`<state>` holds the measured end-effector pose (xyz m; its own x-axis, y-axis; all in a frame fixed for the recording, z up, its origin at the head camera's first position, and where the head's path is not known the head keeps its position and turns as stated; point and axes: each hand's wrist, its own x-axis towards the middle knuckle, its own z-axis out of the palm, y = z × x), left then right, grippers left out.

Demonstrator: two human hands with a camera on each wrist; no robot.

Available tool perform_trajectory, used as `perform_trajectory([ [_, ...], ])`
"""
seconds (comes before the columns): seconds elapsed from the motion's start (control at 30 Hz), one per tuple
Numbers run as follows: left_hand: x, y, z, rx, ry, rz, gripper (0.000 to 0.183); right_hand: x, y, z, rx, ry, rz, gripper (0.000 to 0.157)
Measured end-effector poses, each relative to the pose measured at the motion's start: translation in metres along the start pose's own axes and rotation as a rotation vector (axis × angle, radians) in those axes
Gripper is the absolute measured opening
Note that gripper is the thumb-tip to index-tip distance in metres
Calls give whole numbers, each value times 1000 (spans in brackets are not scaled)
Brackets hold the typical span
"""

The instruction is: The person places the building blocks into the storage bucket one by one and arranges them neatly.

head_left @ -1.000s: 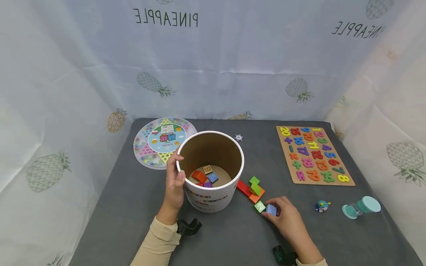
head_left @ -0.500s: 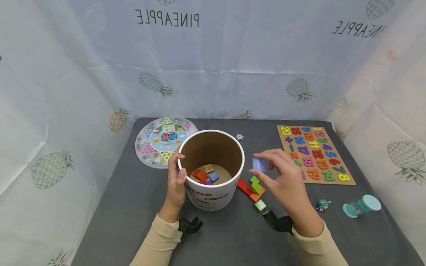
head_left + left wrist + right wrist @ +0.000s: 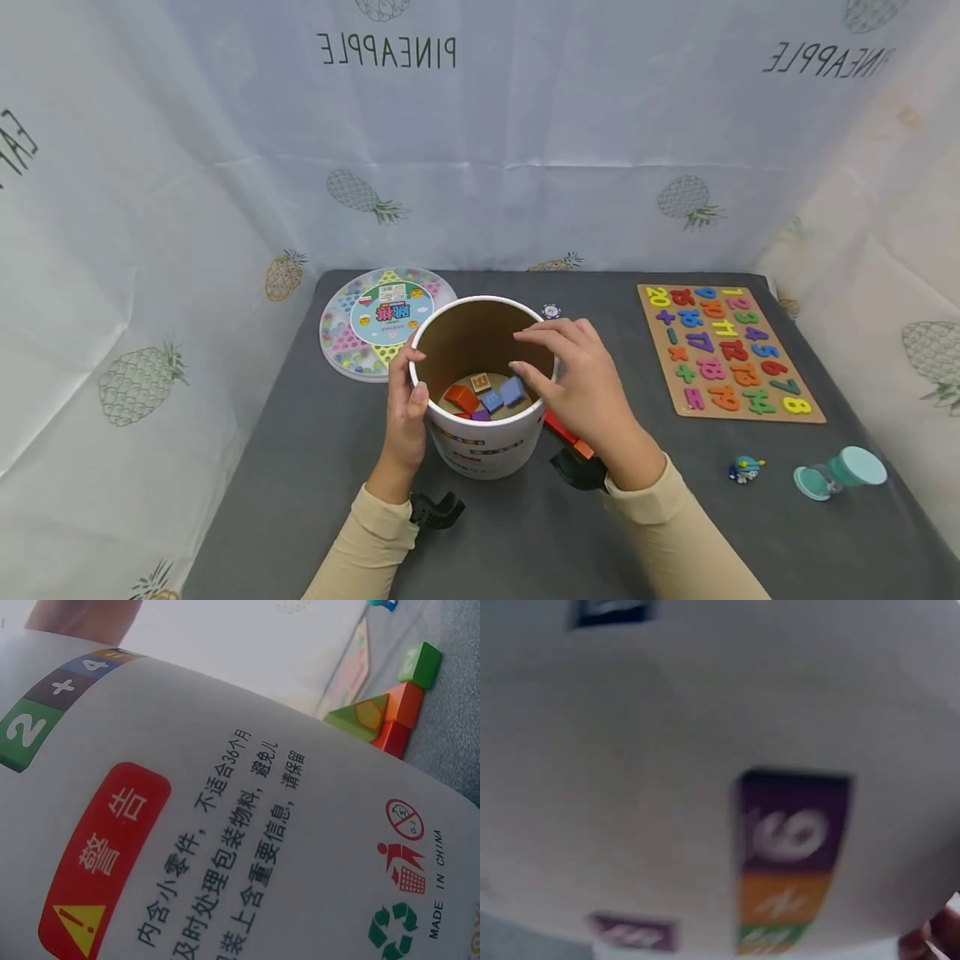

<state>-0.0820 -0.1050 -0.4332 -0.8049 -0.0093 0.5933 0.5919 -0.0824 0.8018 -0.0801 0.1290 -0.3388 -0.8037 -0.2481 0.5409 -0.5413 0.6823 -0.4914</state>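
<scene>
A white paper bucket [image 3: 483, 454] stands upright on the table, held at its left rim by my left hand [image 3: 405, 421], the fingers hooked over the edge. Over the right rim reaches my right hand [image 3: 581, 387], its thumb and fingers apart with nothing between them. Below those fingertips, inside the bucket, is a light blue block [image 3: 512, 391]. An orange block [image 3: 461, 397], a tan block [image 3: 480, 382], a blue block [image 3: 491, 401] and a purple block [image 3: 481, 415] lie on the bottom. The bucket's printed wall [image 3: 652, 787] fills the right wrist view, blurred.
Right of the bucket lie a red block [image 3: 558, 427], partly hidden, and a green block [image 3: 421, 665]. A number board [image 3: 731, 354], a toy figure [image 3: 745, 469] and a teal sand timer [image 3: 840, 472] are farther right. A round game board [image 3: 352, 333] sits behind.
My right hand has lifted the light blue block from beside the green one, carried it left over the bucket and let it go inside. The left hand keeps its hold.
</scene>
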Motion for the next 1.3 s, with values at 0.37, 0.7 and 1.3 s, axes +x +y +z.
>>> perform_trajectory([
  [0.37, 4, 3, 2, -42, -6, 45, 49, -44, 59, 0, -22, -9, 346, 25],
  [0.7, 2, 4, 2, -51, 9, 25, 48, -92, 115, 23, -73, -554, 547, 61],
  [1.3, 2, 1, 3, -59, 8, 14, 46, -90, 101, 11, -57, -166, 491, 37],
])
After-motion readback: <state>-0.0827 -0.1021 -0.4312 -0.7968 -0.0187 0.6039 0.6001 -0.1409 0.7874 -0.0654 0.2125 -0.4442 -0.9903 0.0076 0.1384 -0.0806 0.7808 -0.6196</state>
